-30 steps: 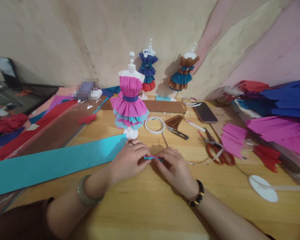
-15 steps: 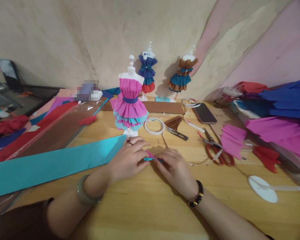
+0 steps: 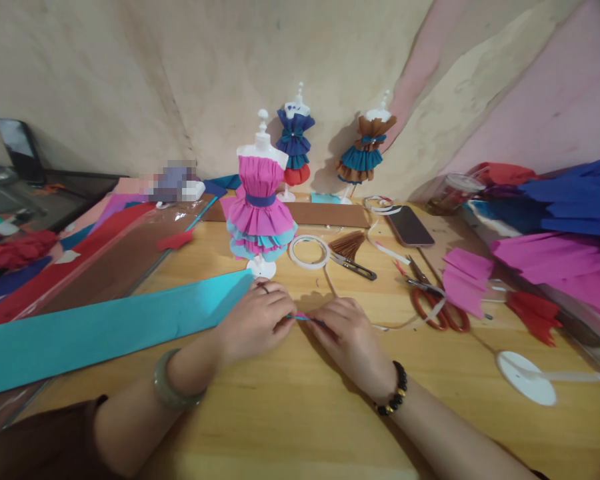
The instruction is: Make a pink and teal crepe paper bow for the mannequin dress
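Between my two hands runs a narrow pink and blue paper strip (image 3: 301, 317). My left hand (image 3: 263, 310) pinches its left end, and my right hand (image 3: 344, 327) pinches the right end; most of the strip is hidden by fingers. Just beyond stands a small white dress form (image 3: 263, 143) in a pink crepe-paper dress (image 3: 260, 213) with a dark blue waistband and light blue ruffles. A long turquoise paper strip (image 3: 130, 323) lies flat at the left, its far end by my left hand.
Behind are two more dressed forms, one blue (image 3: 295, 143), one brown (image 3: 365, 157). A tape roll (image 3: 310, 252), hair clip (image 3: 355, 265), scissors (image 3: 437, 310), phone (image 3: 413, 227) and white disc (image 3: 526, 378) lie around. Crepe paper (image 3: 570, 267) is heaped at right.
My left fingers have closed on the strip's left end, which stuck out loose before. The pink and blue layers now lie together, drawn straight between my hands.
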`<control>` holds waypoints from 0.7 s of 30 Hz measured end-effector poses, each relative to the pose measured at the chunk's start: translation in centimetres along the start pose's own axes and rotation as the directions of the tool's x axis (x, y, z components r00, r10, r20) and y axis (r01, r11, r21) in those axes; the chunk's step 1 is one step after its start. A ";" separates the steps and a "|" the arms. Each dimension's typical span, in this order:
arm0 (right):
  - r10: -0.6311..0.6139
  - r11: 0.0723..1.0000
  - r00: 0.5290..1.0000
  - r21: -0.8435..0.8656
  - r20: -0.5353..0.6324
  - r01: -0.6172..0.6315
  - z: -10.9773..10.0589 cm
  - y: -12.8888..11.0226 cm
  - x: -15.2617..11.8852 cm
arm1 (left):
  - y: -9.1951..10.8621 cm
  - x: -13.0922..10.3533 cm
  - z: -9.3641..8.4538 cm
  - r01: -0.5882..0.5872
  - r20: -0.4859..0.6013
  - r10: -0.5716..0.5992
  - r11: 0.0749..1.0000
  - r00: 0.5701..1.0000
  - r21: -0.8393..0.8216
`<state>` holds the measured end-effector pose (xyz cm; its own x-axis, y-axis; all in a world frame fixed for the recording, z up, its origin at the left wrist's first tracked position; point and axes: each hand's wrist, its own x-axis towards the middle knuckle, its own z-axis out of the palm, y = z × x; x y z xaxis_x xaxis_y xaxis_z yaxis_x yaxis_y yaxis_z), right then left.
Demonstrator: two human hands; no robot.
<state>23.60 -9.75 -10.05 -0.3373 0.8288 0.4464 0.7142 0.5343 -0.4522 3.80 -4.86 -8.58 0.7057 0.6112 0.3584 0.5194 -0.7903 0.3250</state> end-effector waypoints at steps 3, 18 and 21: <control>0.003 1.000 1.000 0.021 -0.013 -0.002 -0.1 -0.2 0.0 | 0.1 -0.2 0.1 -0.026 0.017 0.026 0.999 1.000 0.038; 0.056 0.993 0.997 0.105 -0.052 -0.050 0.4 0.1 -0.1 | 0.0 -0.3 0.7 -0.160 -0.010 0.165 0.968 0.986 0.194; 0.064 0.991 0.996 0.123 -0.057 -0.056 0.2 0.0 0.0 | 0.2 -0.3 0.6 -0.152 -0.039 0.162 0.971 0.986 0.185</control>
<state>23.45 -9.75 -10.24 -0.2560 0.8503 0.4597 0.6509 0.5033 -0.5684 3.95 -5.21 -9.21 0.7609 0.4767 0.4402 0.4863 -0.8681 0.0995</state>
